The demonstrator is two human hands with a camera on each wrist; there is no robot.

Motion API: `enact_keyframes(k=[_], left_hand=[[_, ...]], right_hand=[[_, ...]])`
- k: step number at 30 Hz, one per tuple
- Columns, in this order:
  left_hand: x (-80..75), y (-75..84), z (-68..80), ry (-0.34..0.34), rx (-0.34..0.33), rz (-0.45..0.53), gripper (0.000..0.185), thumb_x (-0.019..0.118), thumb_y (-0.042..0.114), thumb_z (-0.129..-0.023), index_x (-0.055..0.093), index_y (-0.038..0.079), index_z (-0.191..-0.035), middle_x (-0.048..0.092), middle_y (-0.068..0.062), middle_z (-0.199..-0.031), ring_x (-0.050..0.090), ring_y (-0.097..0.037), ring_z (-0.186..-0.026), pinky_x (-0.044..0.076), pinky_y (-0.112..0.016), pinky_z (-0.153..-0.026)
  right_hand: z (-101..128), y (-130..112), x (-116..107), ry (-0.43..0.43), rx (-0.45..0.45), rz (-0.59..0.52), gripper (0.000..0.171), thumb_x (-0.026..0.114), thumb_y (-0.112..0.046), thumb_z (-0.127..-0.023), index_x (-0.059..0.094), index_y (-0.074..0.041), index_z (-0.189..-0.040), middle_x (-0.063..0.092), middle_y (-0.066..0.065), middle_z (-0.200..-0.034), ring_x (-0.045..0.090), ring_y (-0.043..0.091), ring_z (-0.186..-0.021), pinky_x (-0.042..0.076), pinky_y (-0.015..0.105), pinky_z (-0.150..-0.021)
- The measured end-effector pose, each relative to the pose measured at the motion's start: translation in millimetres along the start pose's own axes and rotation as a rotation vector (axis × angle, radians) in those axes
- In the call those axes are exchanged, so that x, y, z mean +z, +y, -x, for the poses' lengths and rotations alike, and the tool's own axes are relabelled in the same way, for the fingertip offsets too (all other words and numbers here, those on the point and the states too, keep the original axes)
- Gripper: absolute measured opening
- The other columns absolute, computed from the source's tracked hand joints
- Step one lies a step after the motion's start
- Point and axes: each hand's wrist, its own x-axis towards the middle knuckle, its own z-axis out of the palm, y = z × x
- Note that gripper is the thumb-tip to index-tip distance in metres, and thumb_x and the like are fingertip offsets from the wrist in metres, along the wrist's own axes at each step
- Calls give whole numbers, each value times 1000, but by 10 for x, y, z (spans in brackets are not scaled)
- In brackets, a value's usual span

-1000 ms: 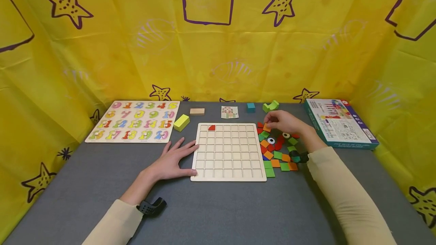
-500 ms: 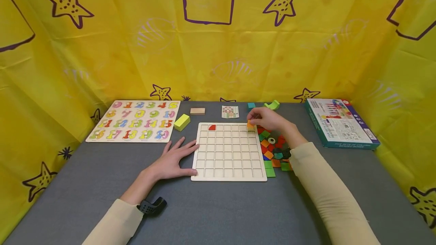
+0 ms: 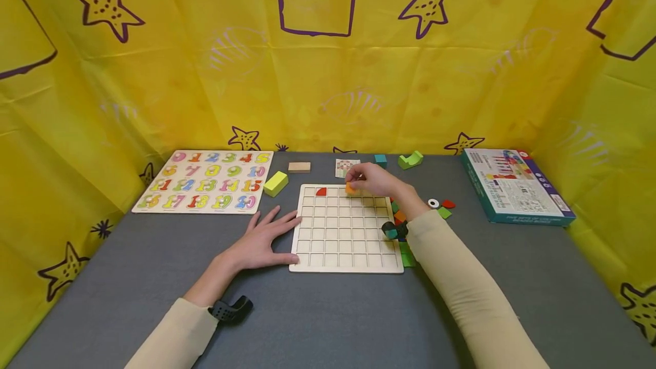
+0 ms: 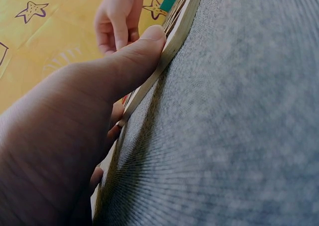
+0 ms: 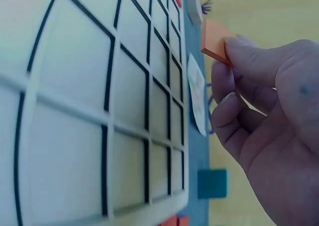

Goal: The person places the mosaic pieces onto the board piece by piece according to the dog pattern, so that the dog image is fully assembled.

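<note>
- Head view: the right hand (image 3: 376, 182) pinches a small orange tile (image 3: 351, 188) between thumb and fingertips and holds it over the top row of the wooden grid board (image 3: 346, 229), a few cells to the right of the red piece (image 3: 320, 191) seated in that row. The left hand (image 3: 258, 239) lies flat and relaxed on the grey counter (image 3: 328, 312), fingers straight, its fingertips and thumb against the board's left edge. A heap of loose coloured tiles (image 3: 398, 218) lies just beside the board's right edge, partly hidden by the right forearm. The number puzzle (image 3: 205, 180) and the teal box (image 3: 517, 185) sit well apart on either side.
- Left wrist view: the thumb (image 4: 142, 51) presses against the thin edge of the board (image 4: 172, 41); nothing is gripped.
- Right wrist view: the tile (image 5: 215, 40) is a thin, flat square, taken by one corner between thumb and fingers (image 5: 249, 46), above the board's cells (image 5: 89, 111). It looks light, stiff and smooth, likely wood; holding it by opposite edges would probably keep it level over a snug cell.
</note>
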Motion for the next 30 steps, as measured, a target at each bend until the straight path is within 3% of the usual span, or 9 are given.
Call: enact_keyframes(k=[17, 30], left_hand=[[-8, 8, -17, -5, -14, 16, 93, 68, 70, -82, 40, 23, -157, 32, 0, -163, 10, -41, -151, -3, -71, -111], [3, -18, -13, -12, -19, 8, 94, 67, 73, -82, 39, 24, -158, 32, 1, -163, 10, -40, -152, -3, -70, -111]], right_hand=[[-325, -62, 273, 28, -16, 20, 11, 63, -2, -99, 68, -2, -108, 64, 9, -102, 58, 24, -94, 49, 35, -86], [-369, -135, 349, 9, -2, 79, 14, 63, -3, -99, 70, 0, -112, 68, 11, -106, 61, 25, -98, 50, 37, -90]])
